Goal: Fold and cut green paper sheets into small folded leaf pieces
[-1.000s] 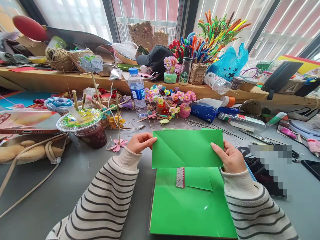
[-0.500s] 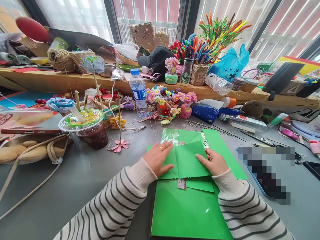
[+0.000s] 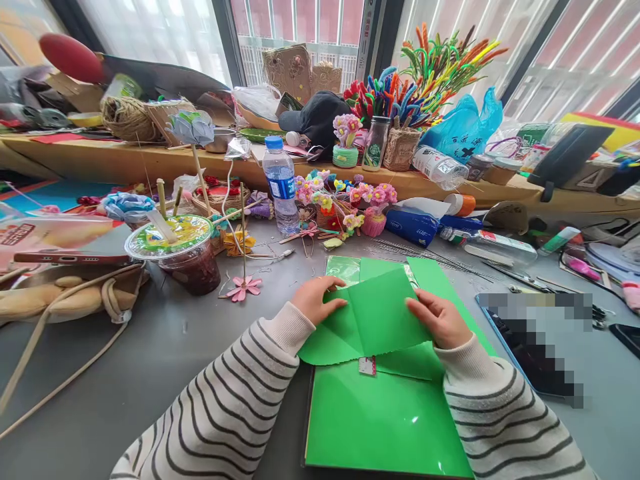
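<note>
A creased piece of green paper [image 3: 383, 313] with a wavy lower edge is raised between my hands. My left hand [image 3: 320, 300] pinches its left part, thumb on top and fingers at the upper edge. The right edge is gripped by my right hand [image 3: 440, 317], thumb in front and the other fingers partly hidden behind. Beneath it lie a loose green strip [image 3: 407, 363], a small pink-edged label [image 3: 367, 366] and a glossy plastic-covered pack of green sheets [image 3: 380, 427]. Another green sheet [image 3: 450, 283] sticks out at the right.
Left of the paper are a pink paper flower [image 3: 243, 289] on a stick and a lidded drink cup [image 3: 183, 257]. A water bottle [image 3: 281, 190] stands behind. Thin wires [image 3: 425, 252] lie beyond the pack, and a phone [image 3: 530, 347] lies right. A cluttered wooden ledge [image 3: 240, 165] runs along the back.
My left hand went from lying flat on the green paper to pinching its left side. The paper has lifted and tilted, its right side higher. The view shifted slightly.
</note>
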A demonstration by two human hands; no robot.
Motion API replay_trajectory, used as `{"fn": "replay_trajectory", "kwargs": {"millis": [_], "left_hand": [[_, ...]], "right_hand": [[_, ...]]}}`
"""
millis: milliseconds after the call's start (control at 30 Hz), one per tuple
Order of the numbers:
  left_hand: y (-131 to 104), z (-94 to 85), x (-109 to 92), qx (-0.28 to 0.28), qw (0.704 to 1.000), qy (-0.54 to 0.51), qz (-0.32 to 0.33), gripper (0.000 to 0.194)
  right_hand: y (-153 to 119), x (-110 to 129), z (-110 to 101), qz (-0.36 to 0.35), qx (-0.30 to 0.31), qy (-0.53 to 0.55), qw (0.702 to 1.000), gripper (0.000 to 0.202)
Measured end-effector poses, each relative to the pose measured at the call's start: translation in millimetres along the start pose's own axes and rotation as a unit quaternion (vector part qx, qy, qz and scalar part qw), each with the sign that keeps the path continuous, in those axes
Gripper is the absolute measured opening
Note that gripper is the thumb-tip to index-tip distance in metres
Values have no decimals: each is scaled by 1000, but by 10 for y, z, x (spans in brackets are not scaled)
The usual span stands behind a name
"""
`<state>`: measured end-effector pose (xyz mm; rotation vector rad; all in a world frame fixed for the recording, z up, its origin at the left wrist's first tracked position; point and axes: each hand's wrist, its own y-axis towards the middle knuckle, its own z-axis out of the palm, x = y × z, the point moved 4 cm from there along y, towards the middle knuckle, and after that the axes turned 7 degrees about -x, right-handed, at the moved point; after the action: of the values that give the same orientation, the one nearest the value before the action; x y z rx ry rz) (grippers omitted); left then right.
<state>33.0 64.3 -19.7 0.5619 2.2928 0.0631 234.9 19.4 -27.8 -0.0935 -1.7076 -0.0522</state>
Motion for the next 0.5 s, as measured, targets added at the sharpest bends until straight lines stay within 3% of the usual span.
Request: {"fn": "replay_trajectory", "kwargs": {"millis": [67, 133, 267, 400, 500], "left_hand": [[28, 1, 33, -8, 995, -85, -50, 27], [38, 15, 34, -9, 979, -181, -90, 26], [26, 49, -35, -9, 939, -319, -130, 25], [-3, 125, -58, 27, 913, -379, -148, 25], [-12, 114, -45, 35, 923, -356, -140, 27]], "right_hand": [[-45, 48, 95, 9, 96, 62, 993, 58], [-78, 102, 188, -6, 133, 65, 989, 59], [-71, 137, 304, -48, 47, -83, 994, 31], [-55, 87, 372, -28, 56, -107, 992, 25], [-49, 62, 360, -24, 53, -113, 992, 25]]}}
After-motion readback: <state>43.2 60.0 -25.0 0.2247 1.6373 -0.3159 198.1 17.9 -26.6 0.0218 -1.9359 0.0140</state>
